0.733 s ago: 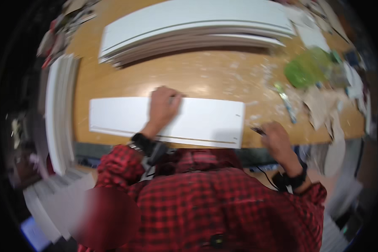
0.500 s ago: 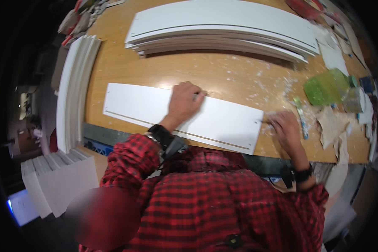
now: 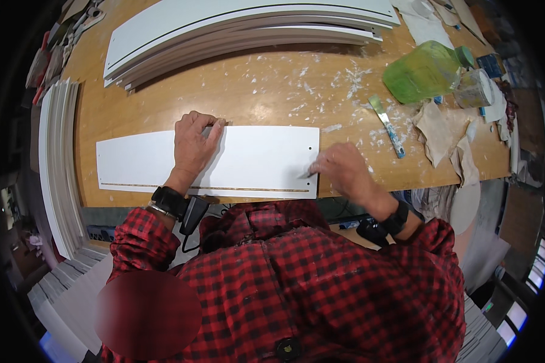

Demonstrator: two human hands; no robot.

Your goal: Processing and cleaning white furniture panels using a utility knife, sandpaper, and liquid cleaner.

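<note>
A long white board (image 3: 254,154) lies flat near the table's front edge, with a narrow groove along its near side and small dark holes at its right end. My left hand (image 3: 194,145) rests across its middle, fingers curled at the far edge, gripping it. At the right end, my right hand (image 3: 345,172) is closed in a pinch around a small greyish thing (image 3: 306,173), blurred and mostly hidden by the fingers. This thing is over or against the board near the lower hole; contact cannot be made out.
More white boards (image 3: 242,15) are stacked at the back; others stand on edge (image 3: 60,163) at the left. To the right lie a scraper (image 3: 387,127), a green jug (image 3: 424,72), a clear container (image 3: 473,89) and torn cloth scraps (image 3: 433,130). White flakes dot the wooden table (image 3: 254,85).
My right hand has moved from beside the board's right edge to its end near the lower hole. The left hand stays on the board. The whole view has shifted and turned.
</note>
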